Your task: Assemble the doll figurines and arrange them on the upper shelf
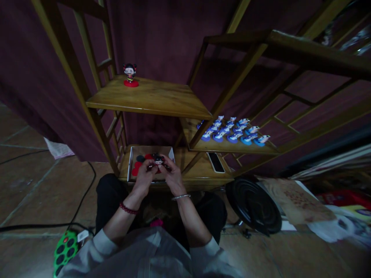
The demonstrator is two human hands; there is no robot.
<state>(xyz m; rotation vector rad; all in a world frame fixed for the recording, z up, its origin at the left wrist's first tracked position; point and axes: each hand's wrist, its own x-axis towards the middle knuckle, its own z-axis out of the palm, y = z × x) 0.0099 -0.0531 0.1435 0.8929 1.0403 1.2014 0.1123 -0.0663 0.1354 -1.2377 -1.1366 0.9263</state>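
Both my hands meet over a white box (130, 164) on the low shelf. Between their fingers is a small black-haired figurine (158, 160), its face turned up. My left hand (145, 175) grips its left side, and my right hand (172, 175) grips its right side. Red and dark round pieces (136, 168) lie in the box beside my left hand; the hands hide part of what is inside. A similar figurine (130, 74) stands upright on a red base on the shelf above.
Several blue and purple figurines (227, 131) stand in rows on the right shelf. Below them lies a phone (216, 162). Wooden shelf posts rise on both sides. A round black seat (255, 204) is at right; a green power strip (66, 249) and cables lie on the floor at left.
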